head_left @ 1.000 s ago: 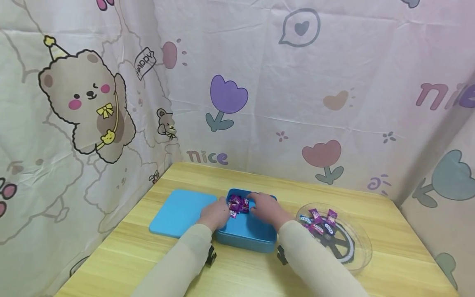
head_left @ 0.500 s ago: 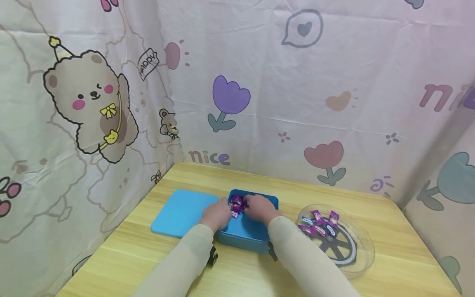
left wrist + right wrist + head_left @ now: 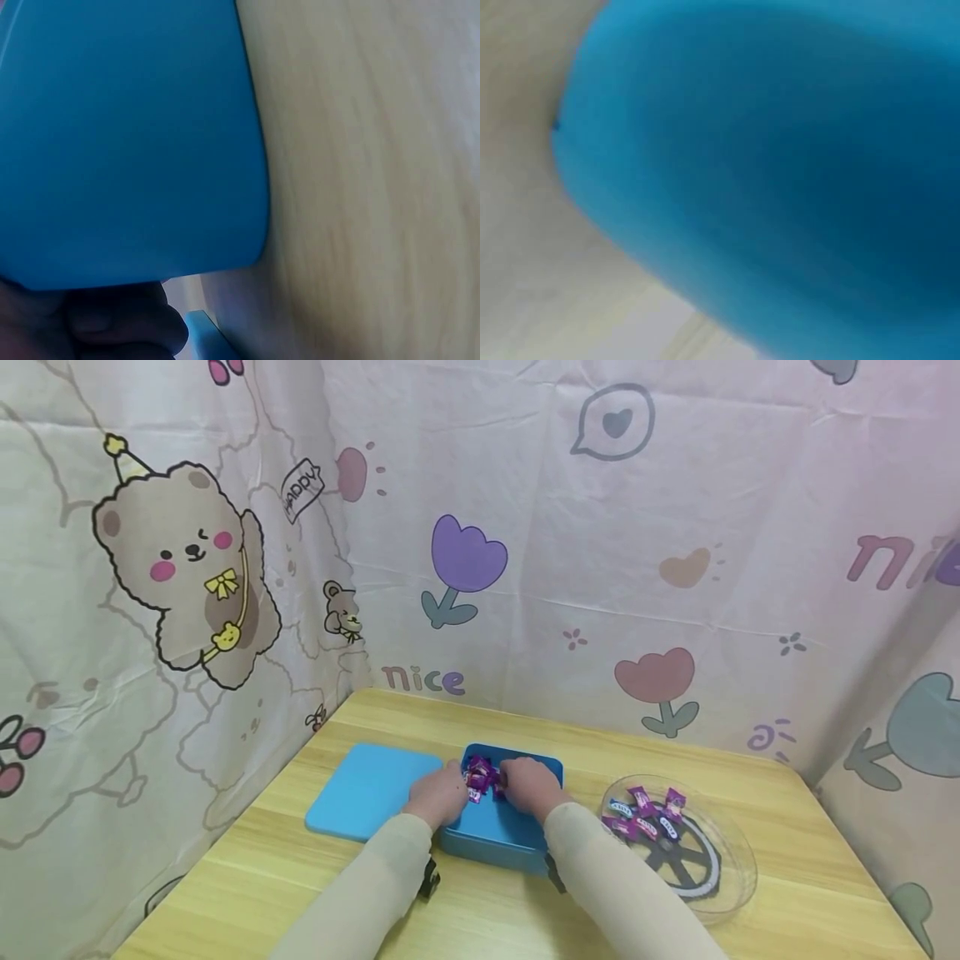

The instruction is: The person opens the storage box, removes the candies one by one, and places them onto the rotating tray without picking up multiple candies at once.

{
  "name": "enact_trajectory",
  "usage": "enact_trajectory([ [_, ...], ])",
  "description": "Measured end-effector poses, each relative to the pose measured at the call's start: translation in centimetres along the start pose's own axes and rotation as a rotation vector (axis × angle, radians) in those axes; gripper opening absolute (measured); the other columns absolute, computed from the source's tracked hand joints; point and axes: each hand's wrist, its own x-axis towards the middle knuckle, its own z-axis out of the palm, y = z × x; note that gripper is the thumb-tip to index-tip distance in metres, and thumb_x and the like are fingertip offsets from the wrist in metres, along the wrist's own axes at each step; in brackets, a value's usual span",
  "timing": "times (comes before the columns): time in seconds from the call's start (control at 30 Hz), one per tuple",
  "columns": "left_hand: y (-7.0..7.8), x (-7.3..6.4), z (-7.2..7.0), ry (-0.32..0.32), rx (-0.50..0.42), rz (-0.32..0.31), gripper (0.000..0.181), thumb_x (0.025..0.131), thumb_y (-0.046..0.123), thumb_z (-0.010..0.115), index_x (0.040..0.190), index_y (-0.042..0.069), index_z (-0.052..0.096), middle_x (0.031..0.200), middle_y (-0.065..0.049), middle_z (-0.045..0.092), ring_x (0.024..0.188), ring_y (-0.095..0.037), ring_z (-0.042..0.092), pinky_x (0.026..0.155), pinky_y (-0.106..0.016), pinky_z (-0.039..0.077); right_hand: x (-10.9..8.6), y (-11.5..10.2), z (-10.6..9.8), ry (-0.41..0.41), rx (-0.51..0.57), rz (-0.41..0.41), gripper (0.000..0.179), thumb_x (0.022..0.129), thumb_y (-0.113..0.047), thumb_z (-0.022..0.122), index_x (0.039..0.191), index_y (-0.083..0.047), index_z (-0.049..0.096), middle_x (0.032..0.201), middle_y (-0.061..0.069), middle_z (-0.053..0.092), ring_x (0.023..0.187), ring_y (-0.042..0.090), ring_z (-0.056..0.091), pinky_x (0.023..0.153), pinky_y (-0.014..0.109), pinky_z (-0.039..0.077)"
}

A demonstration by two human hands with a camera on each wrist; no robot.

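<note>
In the head view, my left hand grips the left wall of an open blue plastic box. Its curled fingers press against the outside of the box in the left wrist view. Inside, purple-wrapped candies lie in a small pile against the back left. My right hand reaches into the box from the right, fingers bent down and seeming to pinch a purple candy at the right side of the pile. The fingertips are partly hidden. Only the blue box, blurred, fills most of the right wrist view.
A flat blue lid lies on the wooden table left of the box. To the right stands a round clear dish with several wrapped candies and a dark wheel-like pattern. Printed cloth hangs behind and at both sides.
My right hand has moved slightly left and down onto the candy at the pile's right side, its fingers bending more. The left hand has stayed on the box wall.
</note>
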Motion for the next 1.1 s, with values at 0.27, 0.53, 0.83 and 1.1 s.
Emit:
enact_trajectory([
  [0.27,0.0,-0.1,0.2,-0.001,0.001,0.002,0.058,0.102,0.018,0.049,0.154,-0.004,0.033,0.135,-0.02,0.06,0.084,-0.026,0.057,0.063,-0.042,0.051,-1.0,0.7,-0.6,0.034,-0.023,-0.031,0.012,0.099,-0.014,0.061,0.089,-0.019,0.064,0.077,-0.005,0.058,0.073,0.017,0.054,0.071,0.036,0.051],
  [0.53,0.2,-0.3,-0.2,-0.009,0.005,0.001,0.057,0.104,0.018,0.048,0.154,-0.004,0.032,0.137,-0.02,0.059,0.089,-0.027,0.059,0.069,-0.043,0.053,-3.4,2.3,-3.1,0.13,0.03,-0.098,0.01,0.094,-0.007,0.065,0.095,-0.017,0.066,0.087,-0.004,0.065,0.08,0.015,0.059,0.077,0.038,0.055],
  [0.83,0.0,-0.2,-0.2,0.0,0.02,0.009,0.057,0.104,0.018,0.047,0.154,-0.004,0.034,0.138,-0.021,0.059,0.104,-0.029,0.062,0.08,-0.052,0.056,-7.6,6.2,-6.1,0.208,0.092,-0.054,0.027,0.092,-0.005,0.069,0.118,-0.007,0.068,0.099,0.002,0.067,0.089,0.019,0.063,0.083,0.042,0.056],
  [1.1,-0.1,-0.3,-0.2,0.003,-0.013,0.014,0.055,0.104,0.017,0.045,0.153,-0.005,0.034,0.143,-0.021,0.055,0.094,-0.028,0.06,0.071,-0.046,0.056,-11.0,11.1,-6.8,0.23,0.029,-0.06,0.022,0.092,-0.002,0.068,0.113,-0.001,0.07,0.101,0.008,0.068,0.095,0.028,0.067,0.087,0.05,0.054],
])
